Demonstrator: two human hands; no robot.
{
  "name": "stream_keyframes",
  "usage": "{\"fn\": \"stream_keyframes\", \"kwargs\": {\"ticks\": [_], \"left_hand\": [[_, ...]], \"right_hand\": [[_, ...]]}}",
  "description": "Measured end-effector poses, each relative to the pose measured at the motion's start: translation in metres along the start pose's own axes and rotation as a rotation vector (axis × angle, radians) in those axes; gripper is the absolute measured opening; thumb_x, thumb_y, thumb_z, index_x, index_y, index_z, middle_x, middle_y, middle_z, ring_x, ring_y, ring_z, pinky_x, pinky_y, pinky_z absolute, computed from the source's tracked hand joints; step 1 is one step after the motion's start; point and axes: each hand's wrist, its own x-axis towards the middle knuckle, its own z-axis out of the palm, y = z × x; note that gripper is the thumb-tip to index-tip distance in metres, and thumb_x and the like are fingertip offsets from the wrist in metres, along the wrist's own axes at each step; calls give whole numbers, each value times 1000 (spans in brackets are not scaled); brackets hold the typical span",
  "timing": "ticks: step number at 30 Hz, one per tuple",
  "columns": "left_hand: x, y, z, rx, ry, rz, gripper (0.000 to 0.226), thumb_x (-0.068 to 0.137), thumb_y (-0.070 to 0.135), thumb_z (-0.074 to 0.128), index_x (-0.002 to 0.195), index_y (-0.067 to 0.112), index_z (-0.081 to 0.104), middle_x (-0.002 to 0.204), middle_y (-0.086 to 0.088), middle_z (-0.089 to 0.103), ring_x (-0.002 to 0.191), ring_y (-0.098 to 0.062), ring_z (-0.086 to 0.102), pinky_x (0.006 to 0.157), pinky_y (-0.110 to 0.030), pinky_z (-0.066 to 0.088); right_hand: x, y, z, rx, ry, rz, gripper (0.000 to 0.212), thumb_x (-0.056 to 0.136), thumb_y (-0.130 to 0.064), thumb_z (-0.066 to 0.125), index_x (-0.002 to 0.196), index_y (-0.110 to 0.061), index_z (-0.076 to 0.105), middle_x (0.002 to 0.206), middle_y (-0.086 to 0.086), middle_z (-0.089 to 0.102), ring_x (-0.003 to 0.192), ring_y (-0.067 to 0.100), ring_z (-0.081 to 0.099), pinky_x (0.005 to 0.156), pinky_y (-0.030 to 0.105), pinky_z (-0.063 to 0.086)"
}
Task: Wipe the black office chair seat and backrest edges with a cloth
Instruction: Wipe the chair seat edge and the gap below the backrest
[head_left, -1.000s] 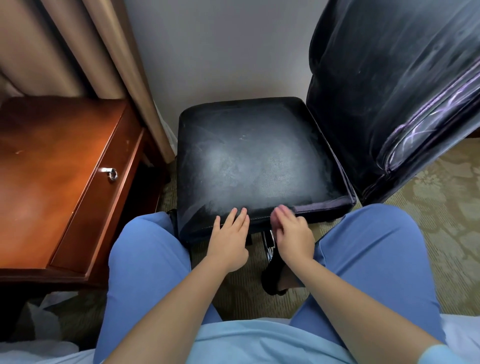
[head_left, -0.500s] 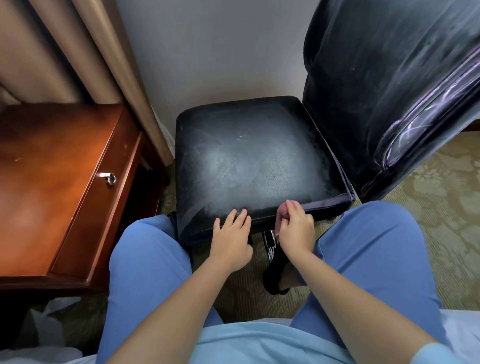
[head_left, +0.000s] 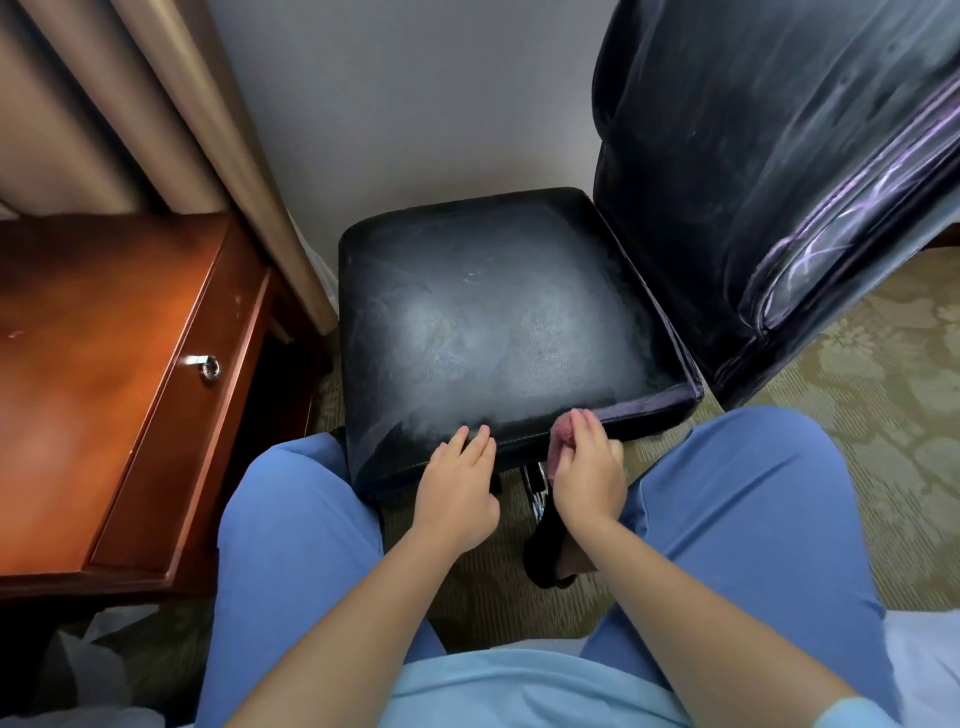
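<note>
Black office chair seat (head_left: 498, 322): lay directly ahead of both hands, its near edge under the fingertips, dull grey haze across the middle and toward the left front corner. Backrest (head_left: 769, 171): rose beyond and to the right of the right hand, streaked with the same pale film, a shiny seam down its side.

Cloth (head_left: 563, 434): pinkish, mostly hidden, bunched under the right hand (head_left: 589, 475) and pressed onto the seat's front edge. Fingers curled over it; only a small fold showed past the knuckles. Left hand (head_left: 457, 493): just beside the right, not touching it, fingers straight and flat on the seat rim, gripping nothing, apparently steadying the chair.

Possible troubles, as judgement only:
- Bunched so small, could slip out from under the palm and drop to the carpet (head_left: 857, 415) below the hands.
- Could miss the underside of the rim, because only a narrow fold met the edge.
- On a swivel base (head_left: 537, 493), partly seen beneath the hands, could turn or roll away under a hard push if the left hand lifted.
- Could only smear the haze instead of removing it, if the cloth was already loaded.
- To the left of the left hand, close to the wooden desk (head_left: 104, 364) and its drawer pull (head_left: 205, 365); a wide sweep could knock knuckles or chair against it.

Knees in blue trousers (head_left: 291, 545) pressed close on both sides, little room for elbows.
</note>
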Motion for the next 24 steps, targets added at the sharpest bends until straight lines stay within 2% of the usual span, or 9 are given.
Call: {"fn": "stream_keyframes", "kwargs": {"ticks": [4,10,13,17,20,24], "left_hand": [[4,-1,1,-15,52,8,60,93,23,45,150,13,26,159,1,19,146,-21,13,118,-33,15],[14,10,-7,-73,146,-13,52,91,16,47,143,14,41,141,-2,46,132,-20,37,112,-35,24],[25,14,-7,-36,95,6,54,94,20,45,147,19,33,145,0,36,138,-19,25,117,-47,17],[33,19,0,43,-1,15,60,98,26,43,152,22,17,160,0,7,148,-20,-2,114,-59,6],[33,20,5,95,-20,15,65,98,27,43,153,24,8,161,-1,-1,148,-21,-7,113,-61,3],[34,20,7,117,1,18,66,98,24,44,153,24,7,161,-1,1,148,-22,-5,113,-61,4]], "right_hand": [[26,0,-9,47,22,7,43,95,-9,42,137,-19,44,143,-11,41,110,24,43,85,35,43],[5,8,-2,8,19,0,45,95,-10,42,138,-22,43,145,-14,38,111,21,44,86,37,46],[21,8,-8,51,39,14,44,94,-9,43,137,-19,45,143,-11,42,112,23,44,87,35,43],[3,7,-5,43,19,20,45,96,-9,43,139,-21,43,146,-13,38,114,22,43,85,34,44],[15,9,-7,32,35,28,45,95,-10,43,139,-20,44,145,-12,39,115,22,43,88,33,43],[23,10,-8,8,66,17,44,95,-10,44,138,-19,45,144,-10,42,110,22,46,87,33,43]]}}
